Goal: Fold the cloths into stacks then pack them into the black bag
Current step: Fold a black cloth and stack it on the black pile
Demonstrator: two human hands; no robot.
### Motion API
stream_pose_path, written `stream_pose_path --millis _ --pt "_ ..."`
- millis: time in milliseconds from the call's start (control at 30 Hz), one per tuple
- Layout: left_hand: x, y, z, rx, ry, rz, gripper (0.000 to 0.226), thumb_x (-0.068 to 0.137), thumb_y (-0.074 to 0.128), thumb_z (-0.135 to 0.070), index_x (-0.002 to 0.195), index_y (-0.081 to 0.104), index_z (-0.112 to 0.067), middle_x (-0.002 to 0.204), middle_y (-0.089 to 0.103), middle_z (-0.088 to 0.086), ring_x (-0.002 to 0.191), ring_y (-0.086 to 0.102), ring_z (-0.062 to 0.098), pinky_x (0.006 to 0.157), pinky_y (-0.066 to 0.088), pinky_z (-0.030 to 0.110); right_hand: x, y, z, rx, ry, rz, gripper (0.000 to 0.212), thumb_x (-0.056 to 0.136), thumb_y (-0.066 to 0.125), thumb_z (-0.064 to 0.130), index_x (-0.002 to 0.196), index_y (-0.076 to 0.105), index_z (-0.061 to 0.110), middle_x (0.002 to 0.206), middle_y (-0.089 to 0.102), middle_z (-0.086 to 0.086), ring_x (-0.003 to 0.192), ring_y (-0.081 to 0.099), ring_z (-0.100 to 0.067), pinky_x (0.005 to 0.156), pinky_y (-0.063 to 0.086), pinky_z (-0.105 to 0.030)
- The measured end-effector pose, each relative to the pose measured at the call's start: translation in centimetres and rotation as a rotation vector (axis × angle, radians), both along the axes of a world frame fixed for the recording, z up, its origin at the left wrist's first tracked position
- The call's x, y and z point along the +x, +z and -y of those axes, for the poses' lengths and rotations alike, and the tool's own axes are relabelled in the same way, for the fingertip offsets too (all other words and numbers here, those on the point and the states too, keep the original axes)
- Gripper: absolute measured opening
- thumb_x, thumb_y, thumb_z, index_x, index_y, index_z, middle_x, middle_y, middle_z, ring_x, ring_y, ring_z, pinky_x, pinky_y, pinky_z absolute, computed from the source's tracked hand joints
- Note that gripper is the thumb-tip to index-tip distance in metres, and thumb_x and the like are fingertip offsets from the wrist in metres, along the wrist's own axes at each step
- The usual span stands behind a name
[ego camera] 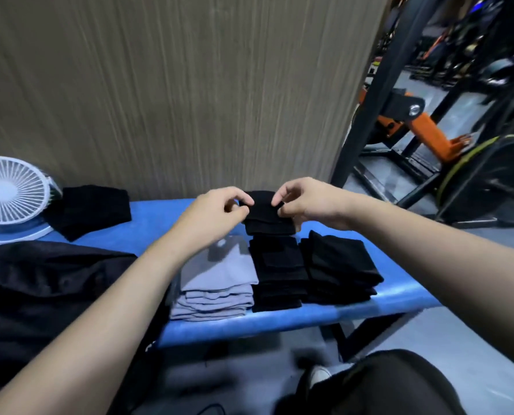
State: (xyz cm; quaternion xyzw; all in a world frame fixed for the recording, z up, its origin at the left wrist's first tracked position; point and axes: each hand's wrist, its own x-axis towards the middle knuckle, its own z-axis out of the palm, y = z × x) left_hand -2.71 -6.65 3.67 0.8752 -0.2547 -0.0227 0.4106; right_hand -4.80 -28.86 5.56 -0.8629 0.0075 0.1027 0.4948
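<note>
A small folded black cloth (263,212) is held above the blue bench (279,322). My left hand (219,212) pinches its left edge and my right hand (305,202) pinches its right edge. Below them stand three folded stacks side by side: a grey stack (216,283), a black stack (279,274) in the middle and another black stack (339,265) on the right. A large black fabric mass (40,295), possibly the black bag, lies on the bench's left part. One more folded black cloth (91,209) sits at the back left.
A white desk fan (10,196) stands at the far left of the bench. A wood-grain wall panel (174,85) rises behind it. Gym machines with black and orange frames (423,130) fill the right. My knee in black trousers (384,384) is at the bottom right.
</note>
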Motion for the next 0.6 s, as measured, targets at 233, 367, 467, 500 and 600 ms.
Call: stream_pose_path --millis 233,367,467,500,600 --pt "-2.0 -1.8 1.6 0.149 -0.131 -0.070 0.010 0.090 0.064 -0.027 0.098 0.067 -0.032 0.071 0.063 -0.009 0.063 0.055 0.007 0.072 0.046 0.030 -3.3 -1.7 1.6 -0.208 0.048 -0.102 0.027 0.082 0.070 0.003 0.107 0.063 0.007 0.077 0.062 -0.008 0.049 0.055 -0.019 0.052 0.049 -0.025" --pt "-2.4 -2.6 2.0 0.320 -0.122 0.008 0.017 0.093 0.060 -0.031 0.108 0.066 -0.035 0.085 0.061 -0.011 0.085 0.055 0.010 0.071 0.037 0.025 -2.9 -2.3 0.9 -0.570 0.186 -0.025 0.029 0.081 0.074 0.017 0.107 0.064 0.019 0.085 0.064 -0.004 0.067 0.056 -0.017 0.063 0.047 -0.026" --pt "-2.3 -3.1 2.1 0.365 -0.152 0.033 0.018 0.095 0.059 -0.033 0.111 0.065 -0.037 0.085 0.052 -0.011 0.092 0.048 0.011 0.077 0.034 0.026 -2.4 -2.2 0.5 -0.740 0.266 0.005 0.030 0.081 0.074 0.024 0.109 0.064 0.025 0.090 0.059 0.003 0.084 0.057 -0.019 0.077 0.046 -0.031" --pt "-2.1 -3.2 2.0 0.363 -0.162 0.039 0.016 0.094 0.059 -0.034 0.109 0.065 -0.037 0.084 0.048 -0.011 0.094 0.045 0.012 0.079 0.035 0.027 -2.3 -1.9 0.4 -0.761 0.276 0.000 0.029 0.081 0.074 0.027 0.108 0.064 0.026 0.089 0.059 0.004 0.084 0.057 -0.019 0.076 0.046 -0.031" --pt "-1.6 -3.3 1.7 0.278 -0.186 0.040 0.011 0.093 0.061 -0.034 0.102 0.065 -0.038 0.085 0.044 -0.010 0.094 0.043 0.010 0.084 0.036 0.028 -1.6 -1.1 0.3 -0.802 0.265 0.047 0.028 0.080 0.075 0.033 0.104 0.064 0.026 0.084 0.056 0.005 0.080 0.056 -0.017 0.069 0.044 -0.030"
